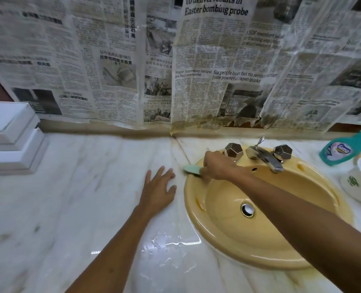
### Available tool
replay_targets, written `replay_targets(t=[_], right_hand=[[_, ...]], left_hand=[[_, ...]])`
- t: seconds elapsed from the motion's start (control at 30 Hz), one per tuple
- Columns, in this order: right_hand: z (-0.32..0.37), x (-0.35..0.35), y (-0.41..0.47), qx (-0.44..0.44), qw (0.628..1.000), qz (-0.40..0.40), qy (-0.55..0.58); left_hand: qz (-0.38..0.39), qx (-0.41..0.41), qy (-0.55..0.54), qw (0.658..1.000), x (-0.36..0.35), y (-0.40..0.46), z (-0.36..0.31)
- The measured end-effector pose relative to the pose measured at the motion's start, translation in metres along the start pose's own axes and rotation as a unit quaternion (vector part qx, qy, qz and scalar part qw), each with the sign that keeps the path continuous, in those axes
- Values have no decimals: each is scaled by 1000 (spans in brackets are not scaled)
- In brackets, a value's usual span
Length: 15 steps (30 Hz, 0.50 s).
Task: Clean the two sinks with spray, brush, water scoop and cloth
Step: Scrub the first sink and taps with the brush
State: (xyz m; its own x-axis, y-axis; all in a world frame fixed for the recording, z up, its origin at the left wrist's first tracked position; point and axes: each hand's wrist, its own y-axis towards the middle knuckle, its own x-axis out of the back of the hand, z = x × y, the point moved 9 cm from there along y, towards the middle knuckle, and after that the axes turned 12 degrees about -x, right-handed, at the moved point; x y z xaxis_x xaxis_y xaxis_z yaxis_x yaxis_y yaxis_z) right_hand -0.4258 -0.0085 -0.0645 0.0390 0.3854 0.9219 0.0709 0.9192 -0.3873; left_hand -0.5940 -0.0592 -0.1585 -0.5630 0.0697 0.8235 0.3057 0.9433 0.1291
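One sink (260, 246) in play: right hand (218, 166) grips the brush (193, 169) at its rim, left hand (159, 187) flat on the counter (69, 197). Best keep strokes short, bristles pressed down.

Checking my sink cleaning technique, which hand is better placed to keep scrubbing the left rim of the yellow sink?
The right hand. It grips the green brush, whose bristles sit on the yellow sink at its left rim. The left hand lies flat on the marble counter, holding nothing.
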Motion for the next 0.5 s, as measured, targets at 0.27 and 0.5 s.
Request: replay_targets(t=[0.27, 0.5], right_hand=[[-1, -19, -20, 26, 1000, -10, -6], [-18, -32, -15, -39, 991, -72, 106]], left_hand=[[-44, -4, 155, 987, -4, -48, -31], [-3, -11, 172, 985, -11, -45, -33]])
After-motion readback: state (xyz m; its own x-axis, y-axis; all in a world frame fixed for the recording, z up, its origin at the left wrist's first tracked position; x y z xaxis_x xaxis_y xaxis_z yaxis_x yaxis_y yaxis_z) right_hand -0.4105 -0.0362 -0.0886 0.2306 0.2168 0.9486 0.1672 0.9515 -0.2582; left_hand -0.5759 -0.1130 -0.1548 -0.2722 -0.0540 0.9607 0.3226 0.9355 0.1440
